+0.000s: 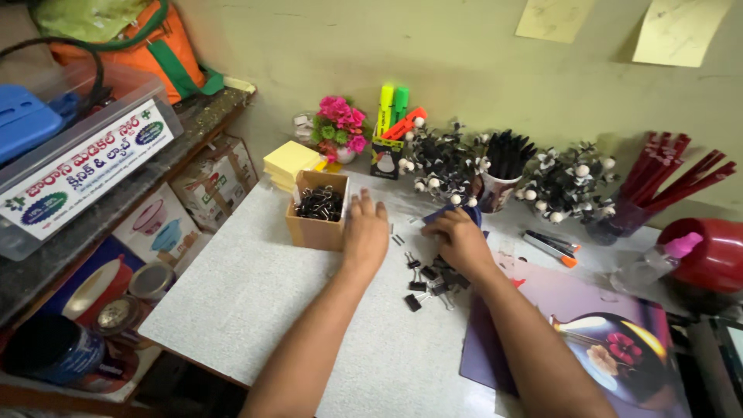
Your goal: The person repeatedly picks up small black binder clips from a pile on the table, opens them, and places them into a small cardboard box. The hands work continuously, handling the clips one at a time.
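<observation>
A small open cardboard box (pixel 311 229) stands on the white table (pixel 255 286), partly filled with black binder clips (pixel 319 203). My left hand (pixel 365 230) lies palm down right beside the box, fingers stretched toward its right wall; whether it holds a clip is hidden. Several loose black binder clips (pixel 427 280) lie scattered on the table between my hands. My right hand (pixel 458 238) rests over the far end of that pile, fingers curled down among the clips near a dark blue thing under the fingertips.
A yellow sticky-note pad (pixel 290 160), pink flower pot (pixel 340 124), highlighters (pixel 393 108), pen cups (pixel 503 174) and red pencils (pixel 665 178) line the wall. A purple picture mat (pixel 573 333) lies at right, a red container (pixel 708 251) beyond. Shelves with boxes stand at left.
</observation>
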